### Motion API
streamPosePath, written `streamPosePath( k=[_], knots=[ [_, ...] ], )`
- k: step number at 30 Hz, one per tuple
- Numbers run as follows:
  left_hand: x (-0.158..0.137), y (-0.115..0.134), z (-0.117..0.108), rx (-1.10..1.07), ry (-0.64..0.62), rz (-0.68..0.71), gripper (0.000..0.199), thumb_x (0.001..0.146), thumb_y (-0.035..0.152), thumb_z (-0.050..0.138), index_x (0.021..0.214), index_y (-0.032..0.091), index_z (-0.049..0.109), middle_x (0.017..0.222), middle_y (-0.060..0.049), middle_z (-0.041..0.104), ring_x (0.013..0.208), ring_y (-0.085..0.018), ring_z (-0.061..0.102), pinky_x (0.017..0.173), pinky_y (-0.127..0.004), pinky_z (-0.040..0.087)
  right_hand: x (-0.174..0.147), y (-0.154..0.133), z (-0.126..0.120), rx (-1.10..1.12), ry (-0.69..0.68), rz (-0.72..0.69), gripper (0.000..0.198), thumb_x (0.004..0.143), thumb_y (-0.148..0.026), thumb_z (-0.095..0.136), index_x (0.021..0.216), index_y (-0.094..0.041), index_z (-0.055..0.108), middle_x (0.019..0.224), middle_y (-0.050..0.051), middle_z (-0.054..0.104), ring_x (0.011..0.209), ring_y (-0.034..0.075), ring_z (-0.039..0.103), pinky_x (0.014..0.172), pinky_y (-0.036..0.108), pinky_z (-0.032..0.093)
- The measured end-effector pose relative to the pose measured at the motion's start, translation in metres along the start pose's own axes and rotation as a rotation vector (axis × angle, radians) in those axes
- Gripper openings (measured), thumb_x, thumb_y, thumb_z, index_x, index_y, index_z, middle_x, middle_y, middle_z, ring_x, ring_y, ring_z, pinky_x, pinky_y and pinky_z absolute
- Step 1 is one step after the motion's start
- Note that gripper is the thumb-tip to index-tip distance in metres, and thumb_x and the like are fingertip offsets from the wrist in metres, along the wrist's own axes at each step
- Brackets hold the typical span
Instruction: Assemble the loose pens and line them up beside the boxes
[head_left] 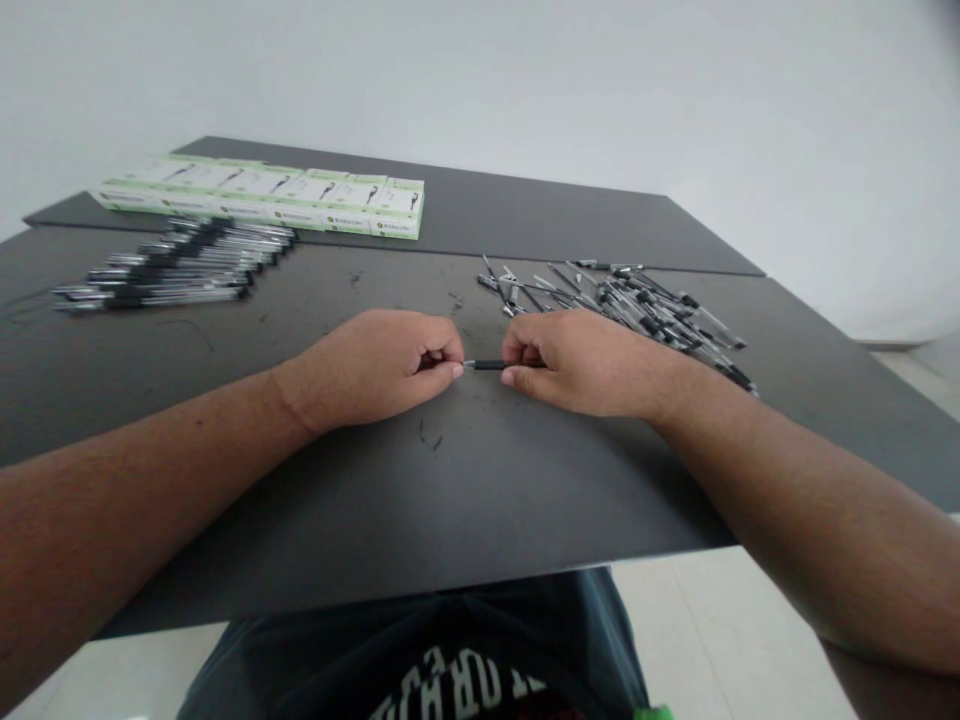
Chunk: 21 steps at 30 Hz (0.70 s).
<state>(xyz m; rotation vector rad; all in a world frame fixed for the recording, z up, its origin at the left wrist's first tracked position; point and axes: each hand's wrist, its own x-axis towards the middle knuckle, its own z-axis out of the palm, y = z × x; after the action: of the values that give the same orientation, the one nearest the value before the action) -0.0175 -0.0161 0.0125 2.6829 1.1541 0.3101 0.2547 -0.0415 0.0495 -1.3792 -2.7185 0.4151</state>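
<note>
Between my two hands, low over the middle of the dark table point(480, 480), lies a pen point(489, 365) held level, its black grip and silvery tip showing. My right hand point(581, 362) is closed around the pen's body, which its fingers mostly hide. Thumb and forefinger of my left hand point(390, 365) pinch at the tip end; whether a small part sits inside that pinch is hidden. Just beyond my right hand lies a loose heap of clear and black pen parts point(645, 310).
Several white and green boxes point(300, 200) with pen pictures stand in a row at the back left. In front of them, pens point(180, 265) lie side by side. Dark scraps point(431, 438) dot the tabletop. The table's near edge runs by my lap.
</note>
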Motion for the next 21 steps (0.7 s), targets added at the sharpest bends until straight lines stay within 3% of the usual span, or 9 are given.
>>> streamPosePath(
  k=[5, 10, 15, 21],
  knots=[
    [0.0001, 0.0008, -0.001, 0.008, -0.009, -0.01, 0.033, 0.099, 0.047, 0.053, 0.104, 0.027, 0.078, 0.087, -0.003, 0.079, 0.079, -0.022, 0.071, 0.079, -0.035, 0.046, 0.0004, -0.0011, -0.0004, -0.063, -0.022, -0.035, 0.03, 0.116, -0.034, 0.055, 0.108, -0.018, 0.079, 0.102, 0.01, 0.084, 0.092, 0.024, 0.072, 0.081, 0.035, 0.043],
    [0.0004, 0.0014, -0.0015, -0.004, 0.0, -0.003, 0.033, 0.099, 0.048, 0.052, 0.102, 0.026, 0.078, 0.087, -0.003, 0.08, 0.081, -0.023, 0.072, 0.077, -0.035, 0.045, 0.0003, -0.0006, 0.0, 0.0, -0.005, 0.004, 0.019, 0.108, -0.036, 0.071, 0.114, -0.02, 0.08, 0.097, 0.005, 0.083, 0.083, 0.021, 0.07, 0.076, 0.033, 0.042],
    [0.0004, 0.0001, -0.0003, 0.002, -0.004, 0.001, 0.033, 0.099, 0.047, 0.052, 0.103, 0.026, 0.078, 0.089, -0.003, 0.08, 0.082, -0.023, 0.072, 0.078, -0.035, 0.046, 0.0007, 0.0003, 0.0004, -0.052, -0.026, -0.048, 0.029, 0.115, -0.034, 0.056, 0.11, -0.019, 0.08, 0.102, 0.009, 0.084, 0.092, 0.024, 0.072, 0.082, 0.035, 0.045],
    [0.0001, 0.0006, 0.0, 0.014, -0.009, -0.007, 0.034, 0.1, 0.048, 0.054, 0.106, 0.027, 0.079, 0.089, -0.003, 0.081, 0.083, -0.023, 0.073, 0.08, -0.035, 0.048, 0.0004, -0.0004, -0.0003, -0.035, -0.018, -0.016, 0.019, 0.11, -0.034, 0.066, 0.11, -0.02, 0.079, 0.097, 0.007, 0.082, 0.084, 0.022, 0.069, 0.076, 0.034, 0.041]
  ],
)
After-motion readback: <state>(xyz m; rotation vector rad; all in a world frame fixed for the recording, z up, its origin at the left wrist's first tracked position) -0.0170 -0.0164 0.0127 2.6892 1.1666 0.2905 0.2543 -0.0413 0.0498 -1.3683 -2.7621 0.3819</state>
